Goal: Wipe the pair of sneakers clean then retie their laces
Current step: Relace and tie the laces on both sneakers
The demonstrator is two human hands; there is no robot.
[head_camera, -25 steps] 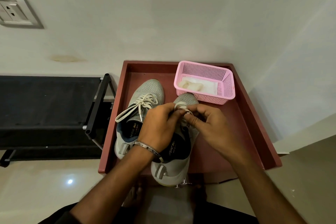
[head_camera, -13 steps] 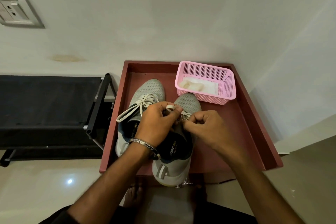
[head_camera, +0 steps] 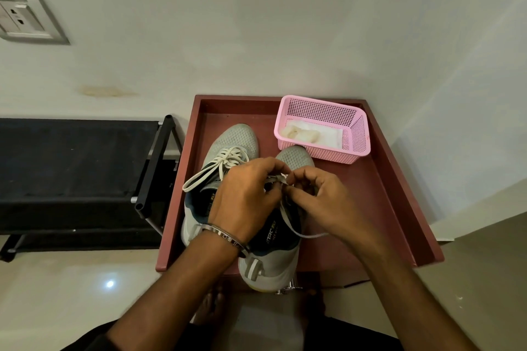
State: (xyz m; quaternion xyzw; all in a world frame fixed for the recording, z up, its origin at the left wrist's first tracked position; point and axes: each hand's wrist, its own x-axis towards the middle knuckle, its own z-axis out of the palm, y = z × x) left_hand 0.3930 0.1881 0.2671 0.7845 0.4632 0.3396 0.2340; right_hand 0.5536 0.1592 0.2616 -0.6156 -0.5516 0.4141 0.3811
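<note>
Mesh-cloth sneakers [head_camera: 288, 239], perforated plastic basket [head_camera: 355, 148], glossy floor [head_camera: 71, 293].

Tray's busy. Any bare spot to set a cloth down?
Bare tray floor between the right sneaker, pink basket and right rim. A smaller strip runs behind the left sneaker. Crowded at centre, where both hands work the laces.

The hands, left [head_camera: 247, 200] and right [head_camera: 319, 202], have drawn together again over the right sneaker's lace [head_camera: 296, 229], one end now trailing right.
</note>
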